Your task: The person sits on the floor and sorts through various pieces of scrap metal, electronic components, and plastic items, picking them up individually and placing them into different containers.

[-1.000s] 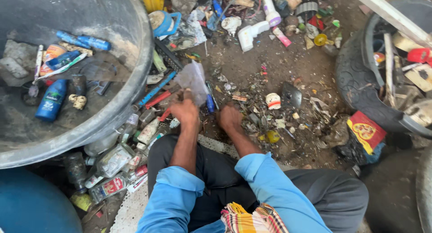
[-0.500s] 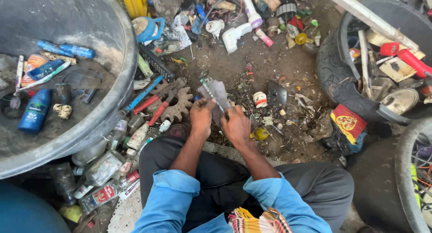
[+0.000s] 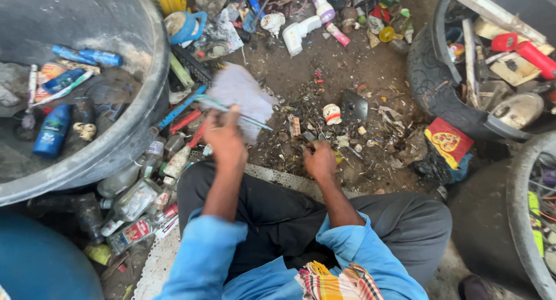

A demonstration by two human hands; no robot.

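Dirt ground (image 3: 347, 74) littered with scrap surrounds a seated person in blue sleeves and dark trousers. Fingers of the left hand (image 3: 225, 139) are clenched around a thin rod (image 3: 243, 116) and a crumpled pale plastic sheet (image 3: 240, 94), lifted above the clutter just beside the big grey tub (image 3: 145, 126). Fingers of the right hand (image 3: 319, 160) are curled down onto small debris on the ground; whether they grip anything cannot be told. Empty glass bottles (image 3: 136, 198) lie heaped between the tub and the left knee. Farther out sit a white spray bottle (image 3: 298, 32), a small white cap (image 3: 332, 113), a red packet (image 3: 447, 142) and a tyre (image 3: 440, 86) filled with junk.
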